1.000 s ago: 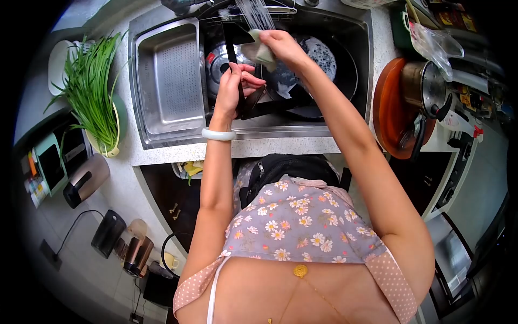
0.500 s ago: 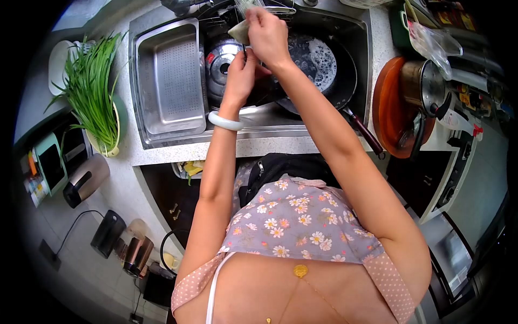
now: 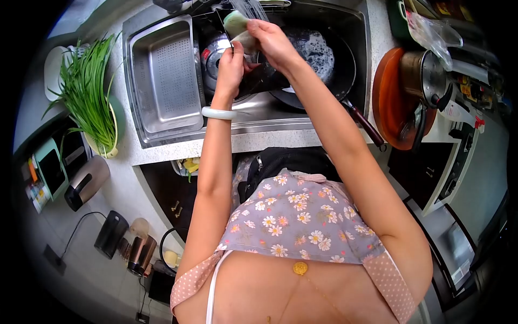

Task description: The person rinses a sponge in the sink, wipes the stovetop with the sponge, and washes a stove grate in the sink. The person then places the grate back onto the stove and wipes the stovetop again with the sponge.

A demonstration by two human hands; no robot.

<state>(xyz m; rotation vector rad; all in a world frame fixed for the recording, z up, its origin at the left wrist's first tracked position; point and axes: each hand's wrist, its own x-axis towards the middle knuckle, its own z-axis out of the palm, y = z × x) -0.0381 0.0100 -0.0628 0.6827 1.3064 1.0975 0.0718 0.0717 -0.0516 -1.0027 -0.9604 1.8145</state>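
Observation:
Over the sink [image 3: 259, 123], my left hand [image 3: 231, 70] is closed on a dark, thin-edged object [image 3: 263, 81] whose kind I cannot make out. My right hand [image 3: 275, 46] grips a pale green and whitish cloth [image 3: 236, 22], pressed close to that object's edge. Water [image 3: 249, 7] streams down just behind the cloth. Beneath my left hand is a shiny metal lid [image 3: 211, 62] with a red label, partly hidden. On the right, a black frying pan [image 3: 345, 70] contains white suds and water.
A perforated steel tray [image 3: 164, 81] sits in the sink's left side. Left of it, green chives [image 3: 89, 89] stand in a pale basket [image 3: 112, 129]. On the right are a round wooden board [image 3: 386, 102], a lidded pot [image 3: 418, 75] and the pan's handle [image 3: 364, 127] jutting over the counter edge.
Both hands have shifted slightly; my left hand moved left and up with the dark object. The cloth now shows its green side, and the water stream is more visible.

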